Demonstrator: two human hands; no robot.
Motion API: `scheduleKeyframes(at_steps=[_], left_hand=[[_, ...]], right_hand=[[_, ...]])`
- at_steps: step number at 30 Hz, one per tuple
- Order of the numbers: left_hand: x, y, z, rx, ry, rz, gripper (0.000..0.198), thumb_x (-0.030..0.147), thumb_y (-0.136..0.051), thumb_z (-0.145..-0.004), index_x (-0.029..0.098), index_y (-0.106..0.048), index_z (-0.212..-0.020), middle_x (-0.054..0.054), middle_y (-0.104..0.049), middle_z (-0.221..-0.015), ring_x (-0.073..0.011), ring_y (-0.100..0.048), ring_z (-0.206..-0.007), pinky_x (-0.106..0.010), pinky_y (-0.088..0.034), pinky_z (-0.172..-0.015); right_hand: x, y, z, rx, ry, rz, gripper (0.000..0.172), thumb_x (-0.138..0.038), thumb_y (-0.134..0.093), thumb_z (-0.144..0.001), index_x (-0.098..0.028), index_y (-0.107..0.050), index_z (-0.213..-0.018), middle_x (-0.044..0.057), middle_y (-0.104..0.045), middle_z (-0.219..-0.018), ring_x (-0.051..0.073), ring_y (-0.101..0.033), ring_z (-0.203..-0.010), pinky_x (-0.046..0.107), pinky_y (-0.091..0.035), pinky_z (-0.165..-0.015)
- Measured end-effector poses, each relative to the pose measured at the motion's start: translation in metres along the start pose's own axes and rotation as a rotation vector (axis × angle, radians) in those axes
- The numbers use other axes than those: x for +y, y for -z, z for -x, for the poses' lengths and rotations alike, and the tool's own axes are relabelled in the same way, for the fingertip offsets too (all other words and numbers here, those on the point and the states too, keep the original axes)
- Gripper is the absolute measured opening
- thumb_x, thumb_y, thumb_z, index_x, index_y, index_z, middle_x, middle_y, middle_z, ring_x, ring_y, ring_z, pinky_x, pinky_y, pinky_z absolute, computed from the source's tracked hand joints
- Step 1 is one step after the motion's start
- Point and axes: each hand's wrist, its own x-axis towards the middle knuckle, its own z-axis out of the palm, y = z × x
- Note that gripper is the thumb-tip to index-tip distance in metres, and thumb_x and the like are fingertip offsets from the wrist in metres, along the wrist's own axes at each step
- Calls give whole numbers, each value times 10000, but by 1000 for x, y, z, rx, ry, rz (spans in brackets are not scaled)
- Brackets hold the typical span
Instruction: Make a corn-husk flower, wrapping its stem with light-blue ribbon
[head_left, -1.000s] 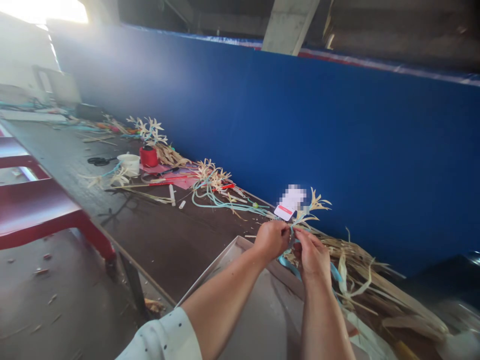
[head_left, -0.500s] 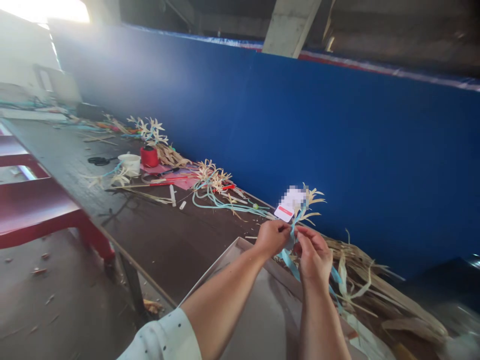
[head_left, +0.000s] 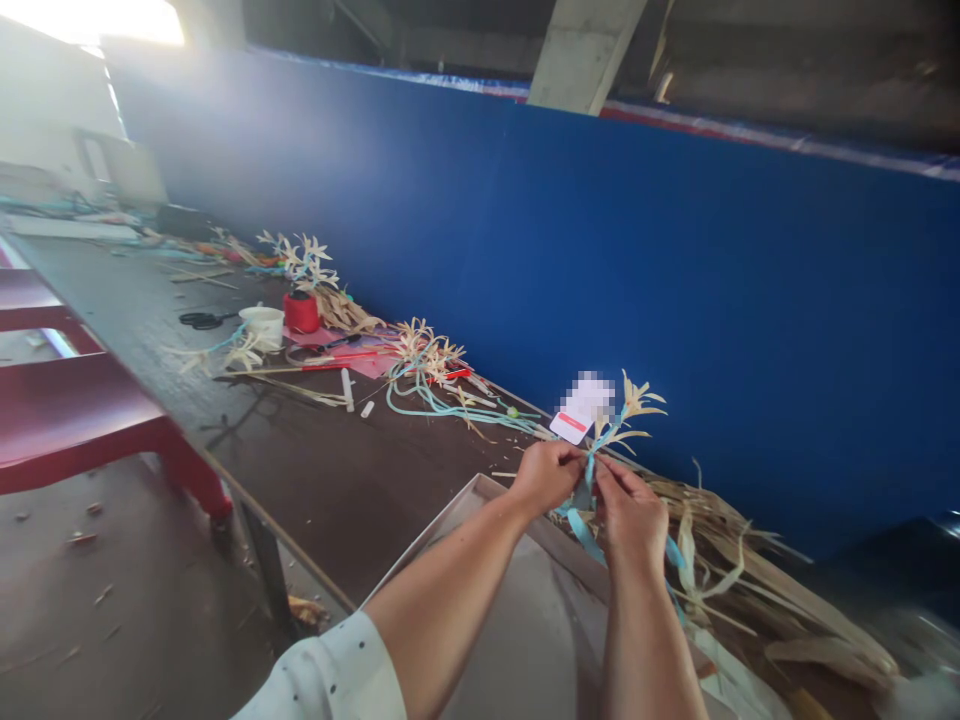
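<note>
Red stool (head_left: 82, 410): standing beside the long near edge of the dark bench (head_left: 142, 300).
Black scissors (head_left: 201, 320): lying just left of a white cup (head_left: 262, 327), with a red spool (head_left: 302, 314) close by.
Pale-blue cords (head_left: 435, 408): looped near the foot of the blue panel (head_left: 450, 250), with a broad stretch of dark surface showing between there and the near edge.
Shallow tray (head_left: 476, 490): set below both forearms, corner pointing away, rim slanting down toward the near edge.
Left hand (head_left: 551, 475): stretched in from a dotted white sleeve (head_left: 330, 670), bent at the wrist, grip narrowed to a pinch on the stem.
Flower sprig (head_left: 604, 440): held between both hands, leaning right, blossoms spread above the fingers with room overhead.
Blue tape (head_left: 585, 537): curling down below the pinch.
Right hand (head_left: 634, 510): raised steeply, fingertips angled up-left, grip closed narrowly on the same stem.
Dry husks (head_left: 720, 520): heaped along the panel, crowding the right side.
</note>
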Motion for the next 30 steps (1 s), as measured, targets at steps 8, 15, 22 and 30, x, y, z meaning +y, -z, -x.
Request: scheduleKeyframes(at_steps=[8, 15, 22, 30], left_hand=[[-5, -1, -2, -15, 0, -7, 279, 298, -478, -759, 161, -690, -876, -8, -653, -719, -103, -543, -643, -193, -412, -602], [-3, 2, 1, -57, -88, -131, 280, 239, -431, -755, 161, -685, -843, -3, -657, -735, -103, -541, -669, -181, -386, -593], [5, 6, 6, -23, -217, -265, 232, 205, -443, -760, 171, -672, -761, 7, -632, -695, -100, -521, -640, -185, -352, -573], [16, 9, 7, -104, -289, -276, 259, 181, -407, -811, 159, -658, -750, -9, -633, -728, -106, -540, -695, -185, -361, -617]], right_hand=[[1, 5, 0, -42, -51, -37, 498, -498, -684, -605, -161, -687, -972, -19, -558, -491, 83, -372, -372, 209, -269, -355], [4, 8, -5, -46, -106, -33, 451, -484, -704, -586, -173, -700, -912, -18, -567, -481, 100, -433, -399, 206, -278, -361], [6, 8, -6, -54, -129, -25, 429, -474, -705, -581, -177, -696, -891, -13, -564, -472, 111, -438, -399, 208, -275, -355], [0, 8, -5, -12, -80, -20, 388, -454, -685, -605, -157, -679, -853, -18, -556, -468, 100, -399, -360, 217, -272, -346]])
